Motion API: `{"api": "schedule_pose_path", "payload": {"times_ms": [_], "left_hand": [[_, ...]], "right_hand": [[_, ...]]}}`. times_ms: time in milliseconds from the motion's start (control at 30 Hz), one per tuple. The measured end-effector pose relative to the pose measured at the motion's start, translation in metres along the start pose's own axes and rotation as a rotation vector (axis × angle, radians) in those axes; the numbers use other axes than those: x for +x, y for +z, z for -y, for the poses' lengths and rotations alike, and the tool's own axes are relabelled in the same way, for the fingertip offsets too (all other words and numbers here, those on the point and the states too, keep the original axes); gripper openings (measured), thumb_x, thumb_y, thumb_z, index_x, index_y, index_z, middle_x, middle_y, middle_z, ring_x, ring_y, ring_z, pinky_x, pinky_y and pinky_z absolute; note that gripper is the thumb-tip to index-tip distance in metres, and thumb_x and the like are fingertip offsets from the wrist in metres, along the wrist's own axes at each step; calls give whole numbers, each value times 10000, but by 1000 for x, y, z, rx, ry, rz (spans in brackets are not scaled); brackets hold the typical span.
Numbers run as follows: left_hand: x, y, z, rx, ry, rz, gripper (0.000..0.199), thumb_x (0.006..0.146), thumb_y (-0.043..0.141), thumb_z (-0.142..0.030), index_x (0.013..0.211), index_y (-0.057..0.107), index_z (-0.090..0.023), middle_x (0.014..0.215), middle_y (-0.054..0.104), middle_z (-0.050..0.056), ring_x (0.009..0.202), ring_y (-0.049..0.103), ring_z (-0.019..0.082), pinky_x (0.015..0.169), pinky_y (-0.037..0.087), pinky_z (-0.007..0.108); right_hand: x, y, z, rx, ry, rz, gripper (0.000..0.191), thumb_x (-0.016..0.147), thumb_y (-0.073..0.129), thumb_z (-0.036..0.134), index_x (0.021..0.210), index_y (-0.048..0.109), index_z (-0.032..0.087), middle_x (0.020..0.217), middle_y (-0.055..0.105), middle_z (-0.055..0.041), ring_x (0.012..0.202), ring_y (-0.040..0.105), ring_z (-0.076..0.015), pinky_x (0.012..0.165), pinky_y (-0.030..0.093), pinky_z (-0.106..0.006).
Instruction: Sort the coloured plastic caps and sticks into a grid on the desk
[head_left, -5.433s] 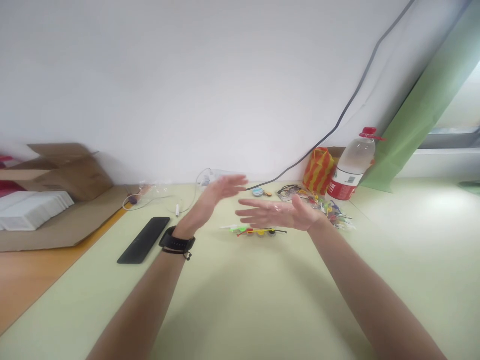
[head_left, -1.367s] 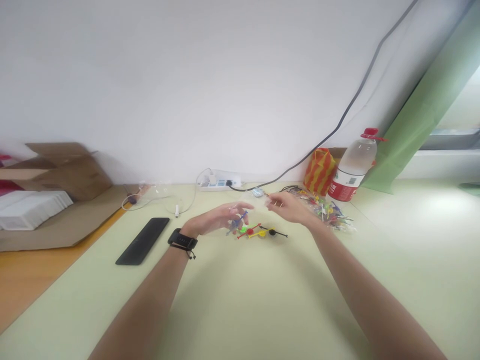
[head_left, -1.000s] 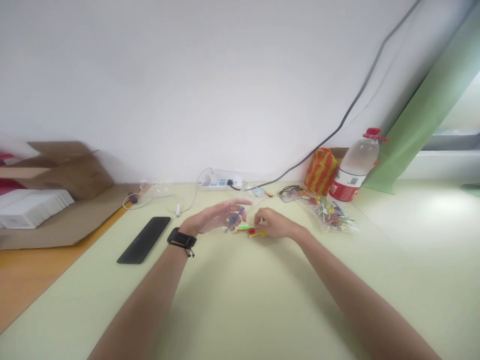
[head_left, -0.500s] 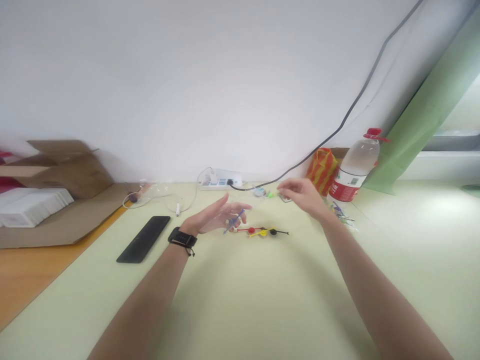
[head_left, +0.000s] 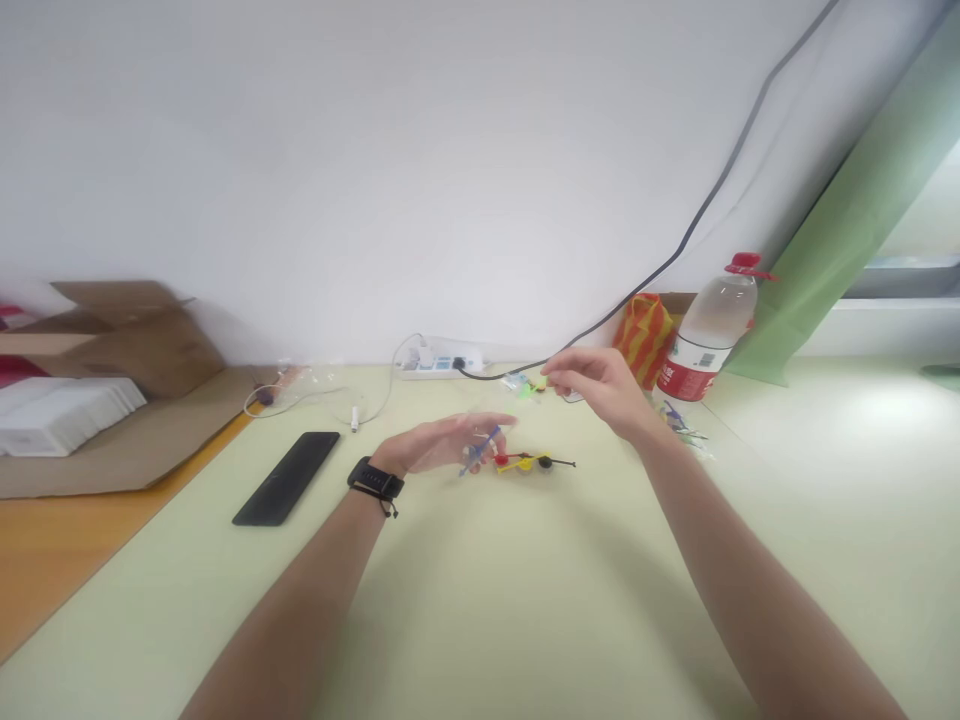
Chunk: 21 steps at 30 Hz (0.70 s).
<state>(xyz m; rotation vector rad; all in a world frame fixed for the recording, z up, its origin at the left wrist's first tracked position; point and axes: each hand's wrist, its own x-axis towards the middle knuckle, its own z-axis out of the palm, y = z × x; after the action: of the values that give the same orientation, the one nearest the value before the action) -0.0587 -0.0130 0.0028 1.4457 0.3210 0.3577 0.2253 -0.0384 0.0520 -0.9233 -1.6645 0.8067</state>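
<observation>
My left hand (head_left: 442, 443), a black watch on its wrist, is partly curled around a clear, bag-like film with a thin blue plastic piece (head_left: 480, 452) showing at the fingers. Just right of those fingers, a red piece (head_left: 502, 459), a yellow piece (head_left: 526, 462) and a black piece (head_left: 546, 462), each a thin stick with a round part, lie in a row on the table. My right hand (head_left: 592, 385) is raised farther back, thumb and fingertips pinched together; what is between them is too small to tell. Beside these fingertips are green and yellow bits (head_left: 532, 388).
A black slab-like object (head_left: 287, 478) lies at left, near a white cable plug (head_left: 355, 420). Against the wall is a power strip (head_left: 442, 365). Right: a large bottle (head_left: 709, 330), a striped bag (head_left: 643, 335), small packets (head_left: 681, 425). Far left: a cardboard box (head_left: 142, 335).
My left hand has moved right with the blue piece and turned flatter, nearer the red piece. My right hand has shifted slightly left, its fingers still pinched.
</observation>
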Motion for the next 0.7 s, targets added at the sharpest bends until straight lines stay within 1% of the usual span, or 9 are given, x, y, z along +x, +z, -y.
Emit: {"api": "schedule_pose_path", "payload": {"times_ms": [100,200,400,533,633,700], "left_hand": [[4,5,1,-25,-12,19,686,973,483,-615,1505,499,-181,1229,535,171,1062,493,274,806,407,335],[7,7,1,-35,-20,29,686,970,486,-627,1495,512,-187,1242,533,169,1042,490,261,803,402,340],[11,8,6,-61,-17,8,663,979,484,-619,1474,520,-180,1210,553,170,987,508,244,793,400,344],[12,8,8,-85,-3,10,660,978,498,-603,1471,510,-164,1187,562,173,969,517,239,780,401,334],[11,8,8,-99,1,4,658,982,503,-592,1486,496,-170,1200,563,176,1004,518,252,798,404,344],[11,7,9,-108,-5,-2,649,990,497,-582,1501,488,-181,1208,561,173,1027,518,257,813,406,354]], "right_hand": [[0,8,-4,-28,-9,90,154,841,671,272,892,795,196,810,745,-37,723,624,-170,680,503,-295],[0,14,-6,-102,-20,138,185,860,655,292,920,799,193,893,776,-51,765,646,-187,692,498,-303],[0,18,-4,-251,-58,162,218,887,641,343,894,814,210,925,801,-55,801,672,-217,693,470,-318],[-1,19,-1,-255,-56,179,253,903,642,401,878,816,219,970,804,-60,888,692,-246,762,483,-331],[-4,20,4,-252,-64,244,361,948,591,484,852,803,209,927,797,-51,889,691,-248,799,481,-329],[-5,21,8,-264,-71,285,447,973,543,538,819,786,197,856,777,-41,852,681,-242,767,473,-315]]}}
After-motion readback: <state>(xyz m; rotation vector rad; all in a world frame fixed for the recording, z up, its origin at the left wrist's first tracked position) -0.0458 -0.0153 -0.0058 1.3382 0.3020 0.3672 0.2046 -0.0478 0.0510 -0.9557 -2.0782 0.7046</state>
